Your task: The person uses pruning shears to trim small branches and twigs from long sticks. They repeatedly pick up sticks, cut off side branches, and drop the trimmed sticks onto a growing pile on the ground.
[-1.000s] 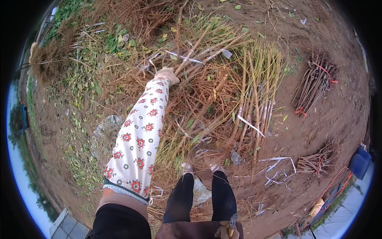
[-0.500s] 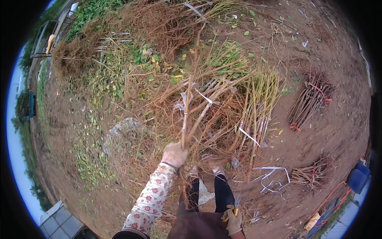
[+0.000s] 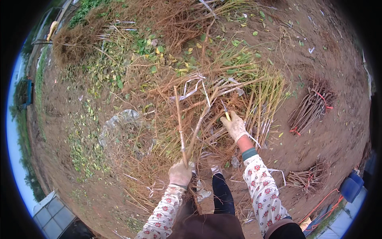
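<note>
My left hand (image 3: 180,174), in a pale glove, is closed around the lower end of a bare woody sapling stem (image 3: 180,125) that stands up from the fist. A second stem (image 3: 201,119) slants up to the right beside it; whether the hand grips that one too is unclear. My right hand (image 3: 235,126), gloved as well, grips yellow-handled pruning shears (image 3: 227,115), their metal tip pointing up over the pile. A loose white tie strip (image 3: 193,88) loops near the top of the held stem. Rooted saplings (image 3: 260,115) lie heaped around both hands.
Tied bundles of dark stems (image 3: 314,104) and shorter ones (image 3: 306,179) lie on the soil at right. Tangled roots (image 3: 171,24) spread at the far side. Fallen leaves (image 3: 85,147) and crumpled plastic film (image 3: 115,123) are at left. A blue barrel (image 3: 351,186) stands at lower right.
My right hand has risen from beside my lap to the pile, carrying the shears. My left hand has shifted slightly right and nearer, and the held stem now tilts left.
</note>
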The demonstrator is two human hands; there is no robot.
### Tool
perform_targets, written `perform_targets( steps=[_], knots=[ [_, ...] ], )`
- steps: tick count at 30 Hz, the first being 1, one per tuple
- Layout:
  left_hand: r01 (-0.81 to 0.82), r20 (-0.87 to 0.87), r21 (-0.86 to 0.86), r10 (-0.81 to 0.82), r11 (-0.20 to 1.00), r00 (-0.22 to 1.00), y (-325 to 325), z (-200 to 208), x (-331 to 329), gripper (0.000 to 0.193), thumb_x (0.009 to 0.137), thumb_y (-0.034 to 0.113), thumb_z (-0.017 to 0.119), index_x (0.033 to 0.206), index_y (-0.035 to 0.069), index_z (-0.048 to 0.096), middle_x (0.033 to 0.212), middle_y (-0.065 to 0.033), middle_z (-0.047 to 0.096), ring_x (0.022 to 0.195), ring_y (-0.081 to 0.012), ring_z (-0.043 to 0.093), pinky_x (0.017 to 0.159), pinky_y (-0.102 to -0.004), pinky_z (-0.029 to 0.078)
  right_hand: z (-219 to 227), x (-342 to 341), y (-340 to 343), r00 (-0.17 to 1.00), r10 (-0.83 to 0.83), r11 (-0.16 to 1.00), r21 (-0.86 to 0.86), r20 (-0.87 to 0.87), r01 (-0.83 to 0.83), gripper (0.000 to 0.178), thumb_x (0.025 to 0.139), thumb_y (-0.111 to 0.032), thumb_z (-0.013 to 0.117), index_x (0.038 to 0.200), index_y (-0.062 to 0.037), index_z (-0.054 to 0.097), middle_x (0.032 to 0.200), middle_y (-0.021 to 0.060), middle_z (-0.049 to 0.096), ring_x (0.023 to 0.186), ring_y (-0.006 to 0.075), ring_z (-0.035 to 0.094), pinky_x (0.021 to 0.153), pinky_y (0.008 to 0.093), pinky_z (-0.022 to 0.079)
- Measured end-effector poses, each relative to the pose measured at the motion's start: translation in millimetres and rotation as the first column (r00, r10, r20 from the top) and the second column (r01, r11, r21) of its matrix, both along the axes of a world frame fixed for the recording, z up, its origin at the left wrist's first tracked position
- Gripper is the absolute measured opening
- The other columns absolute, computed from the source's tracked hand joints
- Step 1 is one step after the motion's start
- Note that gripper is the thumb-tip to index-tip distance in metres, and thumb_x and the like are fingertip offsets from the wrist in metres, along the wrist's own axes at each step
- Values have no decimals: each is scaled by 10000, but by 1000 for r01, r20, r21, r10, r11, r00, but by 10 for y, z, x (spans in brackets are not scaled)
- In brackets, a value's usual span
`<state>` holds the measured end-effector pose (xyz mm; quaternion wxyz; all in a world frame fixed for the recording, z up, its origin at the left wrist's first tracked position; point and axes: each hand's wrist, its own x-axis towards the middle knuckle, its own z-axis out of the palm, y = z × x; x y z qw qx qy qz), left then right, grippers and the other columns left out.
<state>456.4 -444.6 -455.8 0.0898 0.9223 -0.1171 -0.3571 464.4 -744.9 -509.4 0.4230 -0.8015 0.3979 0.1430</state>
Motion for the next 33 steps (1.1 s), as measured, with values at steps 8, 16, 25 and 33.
perform_targets(
  steps=[8, 16, 25, 33],
  knots=[
    [-14, 84, 100, 5, 995, 996, 411, -252, 279, 297, 892, 306, 697, 1033, 44, 712, 839, -175, 721, 805, -358, 715, 768, -476, 566, -366, 417, -140, 699, -607, -105, 910, -378, 401, 353, 993, -399, 620, 1106, -67, 582, 842, 55, 568, 596, 122, 515, 494, 283, 405],
    [-354, -167, -117, 333, 928, 928, 1245, -219, 803, 353, 909, 296, 698, 1198, 95, 721, 874, -187, 721, 856, -357, 710, 771, -436, 535, -1026, 252, 139, 792, -577, 584, 577, -199, 571, 195, 1016, -280, 590, 1033, -87, 610, 631, -36, 443, 459, 108, 392, 423, 307, 316],
    [-172, -52, -149, 166, 974, 985, 1336, -401, 949, 316, 889, 266, 716, 1137, 71, 735, 852, -205, 701, 829, -392, 689, 745, -481, 528, -1458, 1207, -628, 912, -208, 737, 557, -353, 383, 372, 994, -398, 517, 996, -54, 657, 611, -31, 415, 449, 130, 351, 430, 321, 305],
    [-160, -40, -148, 156, 976, 987, 1733, -220, 916, 275, 851, 192, 743, 1094, 64, 739, 850, -200, 697, 820, -392, 678, 726, -492, 517, -1109, -170, 809, 300, 953, 268, 610, -52, -746, 477, 940, -523, 527, 986, -132, 796, 1012, 128, 742, 961, 326, 692, 884, 460, 520]
  ],
)
